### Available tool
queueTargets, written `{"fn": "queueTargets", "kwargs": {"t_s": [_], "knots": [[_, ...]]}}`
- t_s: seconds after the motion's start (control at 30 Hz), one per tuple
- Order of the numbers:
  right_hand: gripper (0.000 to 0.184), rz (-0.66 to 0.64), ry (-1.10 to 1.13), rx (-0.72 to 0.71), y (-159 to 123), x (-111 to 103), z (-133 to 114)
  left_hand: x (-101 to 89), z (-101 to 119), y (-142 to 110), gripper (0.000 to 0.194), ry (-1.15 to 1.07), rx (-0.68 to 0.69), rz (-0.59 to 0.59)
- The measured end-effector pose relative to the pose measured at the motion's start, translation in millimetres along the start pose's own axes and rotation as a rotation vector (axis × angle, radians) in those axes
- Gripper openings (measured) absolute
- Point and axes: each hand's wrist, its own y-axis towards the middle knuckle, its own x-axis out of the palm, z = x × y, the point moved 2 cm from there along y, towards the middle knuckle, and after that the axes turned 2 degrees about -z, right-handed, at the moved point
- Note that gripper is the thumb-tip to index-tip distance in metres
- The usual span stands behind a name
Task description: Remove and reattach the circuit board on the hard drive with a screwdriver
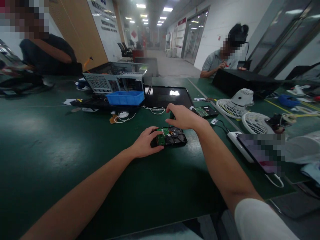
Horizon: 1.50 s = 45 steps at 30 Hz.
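A hard drive [178, 139] lies flat on the green work table, with its green circuit board and dark casing facing up. My left hand [145, 142] grips its left end, thumb along the near edge and fingers over the board. Just above the far side of the drive hovers my right hand [182, 116], its fingers curled in a pinch. A small dark shape shows between thumb and fingers, but I cannot make out what it is. Behind my right wrist lies a second hard drive [207, 111], circuit board up.
Beyond the drives are a blue bin [125, 98], an opened computer case [112, 81] and a glossy black panel [170, 95]. White fan parts [235, 104], a white power bank [240, 146] and a phone [260, 153] lie right. A co-worker [220, 63] handles a black case [245, 80].
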Motion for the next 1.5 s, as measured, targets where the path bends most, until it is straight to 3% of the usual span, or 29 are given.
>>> {"fn": "queueTargets", "kwargs": {"t_s": [0.1, 0.23, 0.43, 0.63, 0.8, 1.0, 1.13, 1.5], "knots": [[0.024, -0.013, -0.004, -0.074, 0, -1, -1, 1.4, -1, 1, 0.072, 0.011, 0.004, 0.005], [0.018, 0.0, -0.017, -0.041, 1, 0, 0, 1.4, 0, 1, 0.071, 0.013, 0.009, 0.012], [0.031, -0.029, 0.034, -0.121, 0, 2, 1, 1.4, 0, 1, 0.072, 0.015, 0.007, 0.001], [0.03, 0.031, 0.014, 0.019, 3, 4, 8, 1.5, -1, 1, 0.072, 0.016, 0.013, 0.006], [0.026, 0.015, 0.056, -0.083, 5, 6, 8, 2.4, -3, 0, 0.071, 0.007, 0.021, 0.023], [0.018, 0.054, 0.12, -0.069, 9, 6, 17, 0.7, -2, -1, 0.071, 0.013, 0.019, 0.02], [0.017, -0.009, 0.309, -0.061, 10, 8, 20, 0.8, -3, 0, 0.07, 0.005, 0.026, 0.027], [0.042, -0.203, 1.098, 0.104, 11, 16, 30, -0.4, -1, -1, 0.07, 0.017, 0.03, 0.034]]}}
